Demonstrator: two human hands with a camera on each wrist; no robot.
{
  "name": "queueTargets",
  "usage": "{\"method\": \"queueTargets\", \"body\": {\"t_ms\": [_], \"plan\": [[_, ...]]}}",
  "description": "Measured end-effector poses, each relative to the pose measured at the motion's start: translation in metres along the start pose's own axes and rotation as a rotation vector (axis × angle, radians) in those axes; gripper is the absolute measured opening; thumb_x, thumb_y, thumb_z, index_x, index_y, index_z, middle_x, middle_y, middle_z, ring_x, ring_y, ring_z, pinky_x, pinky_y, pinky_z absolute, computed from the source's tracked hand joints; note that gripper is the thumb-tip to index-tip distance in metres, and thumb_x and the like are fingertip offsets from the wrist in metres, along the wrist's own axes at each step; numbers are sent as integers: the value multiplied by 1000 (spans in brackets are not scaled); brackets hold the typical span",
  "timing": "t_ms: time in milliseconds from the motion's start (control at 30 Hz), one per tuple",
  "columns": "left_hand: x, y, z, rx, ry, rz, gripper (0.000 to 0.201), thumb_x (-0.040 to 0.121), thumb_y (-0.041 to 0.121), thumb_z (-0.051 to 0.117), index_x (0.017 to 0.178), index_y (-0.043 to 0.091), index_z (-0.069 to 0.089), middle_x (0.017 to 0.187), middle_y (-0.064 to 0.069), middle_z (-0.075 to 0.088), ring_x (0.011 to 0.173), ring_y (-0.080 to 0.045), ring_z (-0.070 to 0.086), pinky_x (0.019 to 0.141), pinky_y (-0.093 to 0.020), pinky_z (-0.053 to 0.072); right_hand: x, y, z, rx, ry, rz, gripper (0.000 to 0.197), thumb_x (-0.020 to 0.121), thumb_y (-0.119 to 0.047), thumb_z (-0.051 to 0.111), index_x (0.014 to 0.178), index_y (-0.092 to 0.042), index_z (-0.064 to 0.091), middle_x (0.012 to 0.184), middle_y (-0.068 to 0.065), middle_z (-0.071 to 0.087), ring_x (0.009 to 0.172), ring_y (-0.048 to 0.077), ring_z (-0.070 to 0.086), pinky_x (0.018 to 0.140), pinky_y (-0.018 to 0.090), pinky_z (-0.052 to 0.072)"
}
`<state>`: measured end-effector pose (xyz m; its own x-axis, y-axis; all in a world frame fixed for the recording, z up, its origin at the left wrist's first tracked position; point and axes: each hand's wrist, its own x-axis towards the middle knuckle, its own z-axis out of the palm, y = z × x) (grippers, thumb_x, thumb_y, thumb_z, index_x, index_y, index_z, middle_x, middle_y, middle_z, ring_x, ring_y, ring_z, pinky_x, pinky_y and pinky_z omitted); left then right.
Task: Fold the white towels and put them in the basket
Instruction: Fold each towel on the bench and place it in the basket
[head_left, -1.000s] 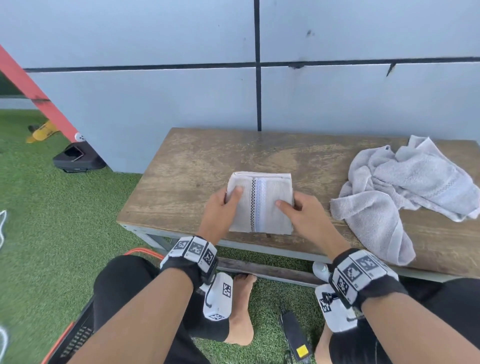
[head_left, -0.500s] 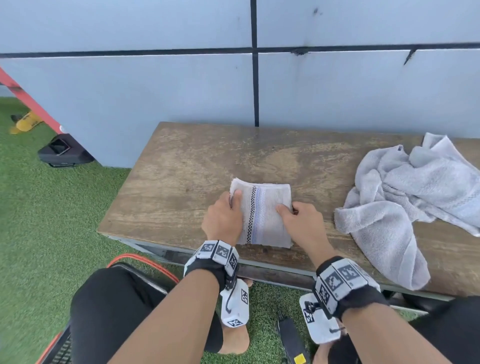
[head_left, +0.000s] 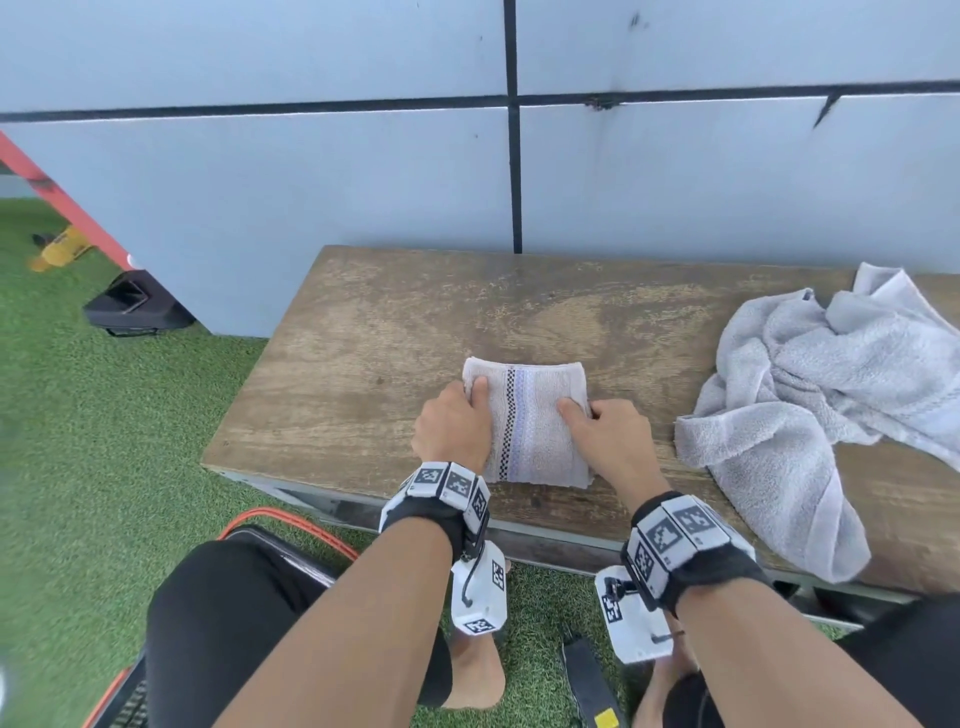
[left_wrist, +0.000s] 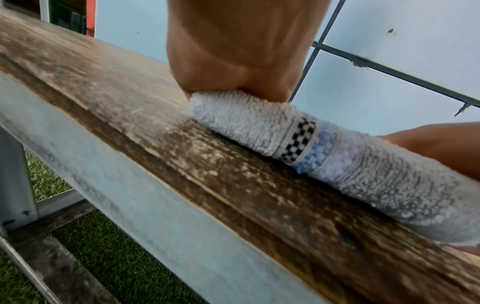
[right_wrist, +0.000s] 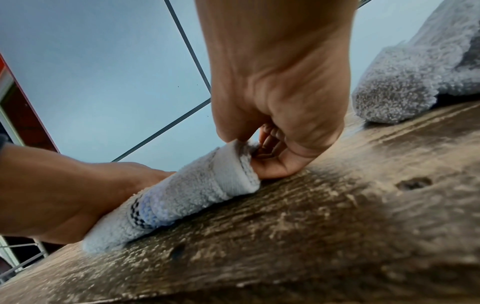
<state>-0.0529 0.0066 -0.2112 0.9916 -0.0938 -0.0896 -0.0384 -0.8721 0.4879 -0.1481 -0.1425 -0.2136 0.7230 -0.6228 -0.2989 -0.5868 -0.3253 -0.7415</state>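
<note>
Low at the far left, beside the person's knee, stands a dark container with an orange rim (head_left: 291, 525); it may be the basket, though too little of it shows to confirm this or to see what it holds. On the wooden bench (head_left: 363, 374), near its front edge, lies the folded towel (head_left: 527, 415), a compact white rectangle with a checkered black band and a blue band down its middle. The left hand (head_left: 452, 426) grips its left edge, thumb on top and the fingers curled under or against that edge as far as the left wrist view shows. The right hand (head_left: 605, 431) holds the right edge, thumb on top; the right wrist view shows its fingers (right_wrist: 270, 142) bent against the stacked layers, pinching them together. The bundle rests flat on the wood and is not yet lifted. To the right, well apart from it, a crumpled towel (head_left: 810, 395) lies unfolded, one end draped over the front edge of the bench. Assessment: folding of the first towel appears complete or within a final tidy; its transfer to the basket is outstanding. The heap on the right is untouched and may be more than one towel; I cannot tell. In my judgement less than half of the task is done.
</note>
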Motion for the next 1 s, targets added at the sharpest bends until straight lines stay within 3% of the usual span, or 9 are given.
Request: {"method": "queueTargets", "body": {"t_ms": [133, 233, 367, 467, 567, 700, 767, 833, 1000], "plan": [[9, 0, -3, 12, -88, -21, 56, 98, 61, 36, 94, 11, 61, 84, -6, 61, 78, -27, 60, 68, -35, 46, -2, -7, -3, -31, 8, 10, 49, 89, -53, 60, 66, -11, 53, 62, 7, 61, 64, 26, 66, 52, 37, 53], [19, 1, -14, -111, -229, -39, 59, 95, 54, 44, 103, 0, 67, 88, -17, 69, 68, -24, 62, 54, -29, 39, -10, -17, -6, -64, 48, -13, 50, 90, -52, 61, 106, -8, 45, 97, 13, 61, 84, 31, 63, 62, 39, 52], [17, 8, -33, -209, -332, -98, 22, 85, 32, 55, 80, 11, 61, 72, -2, 57, 58, -15, 51, 50, -24, 38, -17, -19, -8, -352, 235, -426, 48, 95, -41, 55, 133, -18, 37, 133, 12, 49, 117, 31, 49, 97, 45, 47], [12, 9, -41, -286, -392, -47, 11, 78, 13, 61, 87, 11, 54, 77, -1, 58, 70, -16, 58, 53, -26, 42, -15, -11, -13, -623, 99, -536, 39, 101, -42, 40, 138, -29, 44, 156, 2, 33, 140, 27, 31, 109, 49, 35], [11, 6, -45, -263, -222, 77, 32, 84, 5, 61, 114, 13, 51, 103, -3, 61, 93, -19, 58, 70, -31, 49, -25, -7, -20, -697, 88, -459, 37, 100, -45, 35, 128, -30, 55, 135, 2, 52, 126, 27, 46, 105, 46, 37], [-4, 3, -42, -165, 166, 359, 24, 87, 9, 61, 111, 15, 57, 116, -4, 57, 112, -23, 47, 94, -37, 42, -43, -7, -27, -621, 108, -422, 30, 98, -44, 40, 92, -26, 63, 89, -5, 65, 83, 20, 63, 99, 47, 44], [-19, 2, -36, -162, 103, 483, 19, 90, 18, 60, 109, 18, 60, 120, -1, 55, 116, -20, 47, 101, -41, 41, -48, -3, -30, -472, 120, -383, 23, 97, -40, 43, 88, -25, 59, 73, -9, 63, 67, 17, 62, 82, 41, 53], [-34, -1, -27, -100, -35, 619, 26, 93, 30, 58, 117, 21, 62, 130, 0, 54, 125, -18, 48, 110, -44, 38, -50, 6, -30, -374, 129, -374, 15, 97, -32, 46, 91, -24, 58, 77, -7, 64, 70, 17, 62, 69, 38, 54], [-63, -13, -9, 197, -209, 803, 72, 92, 64, 49, 151, 24, 40, 165, 0, 22, 154, -16, 9, 126, -42, 2, -48, 25, -28, -282, 19, -403, 18, 95, -18, 56, 108, -22, 68, 100, 0, 70, 90, 20, 64, 86, 43, 53]]}}
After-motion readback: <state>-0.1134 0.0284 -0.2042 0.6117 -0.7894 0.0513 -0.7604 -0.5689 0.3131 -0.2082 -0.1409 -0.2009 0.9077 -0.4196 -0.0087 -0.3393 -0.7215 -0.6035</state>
